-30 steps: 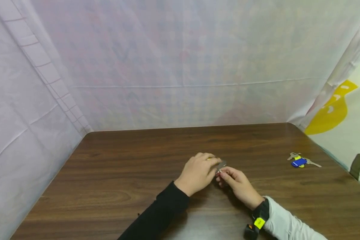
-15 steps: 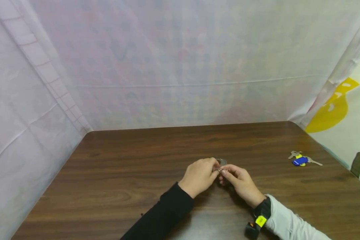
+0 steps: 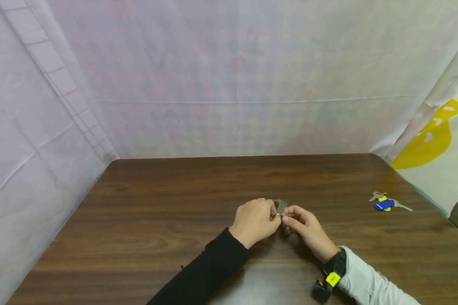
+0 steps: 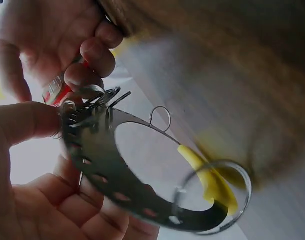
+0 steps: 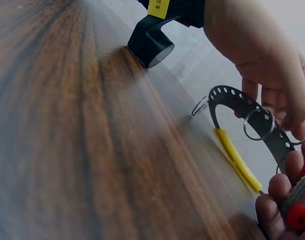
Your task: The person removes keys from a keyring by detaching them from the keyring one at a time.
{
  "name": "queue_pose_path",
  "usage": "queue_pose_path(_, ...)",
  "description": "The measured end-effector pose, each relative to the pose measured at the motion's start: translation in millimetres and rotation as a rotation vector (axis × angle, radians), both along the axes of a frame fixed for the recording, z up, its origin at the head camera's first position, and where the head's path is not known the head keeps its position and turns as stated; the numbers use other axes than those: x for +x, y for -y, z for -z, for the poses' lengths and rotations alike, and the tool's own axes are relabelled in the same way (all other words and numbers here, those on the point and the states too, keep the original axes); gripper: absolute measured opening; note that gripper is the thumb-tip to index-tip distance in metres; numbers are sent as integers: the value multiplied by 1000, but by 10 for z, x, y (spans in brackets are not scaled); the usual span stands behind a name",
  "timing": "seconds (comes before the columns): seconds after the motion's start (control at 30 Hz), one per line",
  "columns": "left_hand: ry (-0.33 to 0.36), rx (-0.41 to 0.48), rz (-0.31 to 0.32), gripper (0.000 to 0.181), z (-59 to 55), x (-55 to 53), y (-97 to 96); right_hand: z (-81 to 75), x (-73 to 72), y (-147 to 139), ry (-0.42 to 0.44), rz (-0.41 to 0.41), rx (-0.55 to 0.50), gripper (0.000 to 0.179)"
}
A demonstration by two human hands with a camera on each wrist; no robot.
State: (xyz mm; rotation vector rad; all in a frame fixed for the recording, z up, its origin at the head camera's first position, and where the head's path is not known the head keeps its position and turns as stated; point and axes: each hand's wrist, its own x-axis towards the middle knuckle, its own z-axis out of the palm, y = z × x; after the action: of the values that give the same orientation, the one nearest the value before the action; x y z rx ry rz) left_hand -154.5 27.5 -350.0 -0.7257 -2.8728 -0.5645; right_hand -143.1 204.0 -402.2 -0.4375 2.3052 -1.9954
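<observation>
Grey holder [image 4: 102,159], gripped by the left hand [image 3: 255,221] at lower centre, wants steadying while the right hand [image 3: 307,232] pinches a red-and-silver key [image 5: 300,189].

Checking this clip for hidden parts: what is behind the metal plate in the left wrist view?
Fingers of the left hand are behind the metal plate, showing past its edge. The plate covers parts of them, so whether they touch its back cannot be seen.

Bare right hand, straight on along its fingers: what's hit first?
Likely the grey perforated metal hoop with a yellow sleeve, gripped by the bare left hand; depth is unclear, contact possible.
</observation>
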Motion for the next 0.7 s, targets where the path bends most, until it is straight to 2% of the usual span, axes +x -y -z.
queue_pose_path(0.27, -57, 57, 50, 13, -7, -1, 4, 49, -7, -6, -62, 64, 0, 7)
queue_pose_path(0.47, -70, 55, 155, 5, 1, 6, -3, 66, -8, -16, -94, 95, -28, 11)
queue_pose_path(0.57, -56, 60, 198, 13, 2, 7, -9, 53, -4, -19, -111, 114, -69, 12)
queue_pose_path(0.7, -12, 82, 194, 25, -13, 8, -3, 34, 2, -7, -162, 144, -158, 14)
